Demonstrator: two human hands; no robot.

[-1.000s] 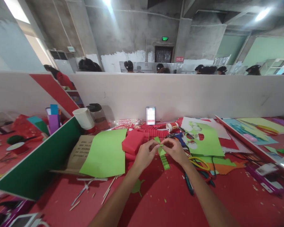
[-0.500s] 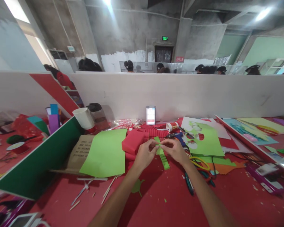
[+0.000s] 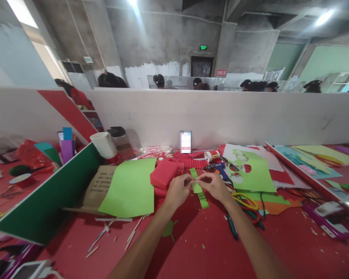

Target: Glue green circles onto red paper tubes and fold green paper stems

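Observation:
A narrow strip of light-green paper [image 3: 203,200], creased into pleats along its lower part, runs between my hands. My left hand [image 3: 177,190] pinches at the strip's left edge with thumb and forefinger. From the other side, my right hand [image 3: 214,186] is closed on it in a similar pinch, its fingertips a little apart from the left ones. A flatter green part shows just below the fingertips; the exact hold is partly hidden by the fingers. Beside my left hand sits a red paper bundle [image 3: 163,174]. A blue glue gun [image 3: 221,169] lies beyond my right hand.
Green paper sheets lie left [image 3: 130,190] and right [image 3: 257,176], the right one with cut-out holes. Pliers [image 3: 232,226], yellow-handled scissors [image 3: 246,200] and thin sticks [image 3: 130,236] lie on the red table [image 3: 197,255]. A phone [image 3: 185,142] stands against the white partition [image 3: 235,116].
My fingertips have drawn slightly apart, and more of the flat green part shows between and below them. Both hands stay over the same spot.

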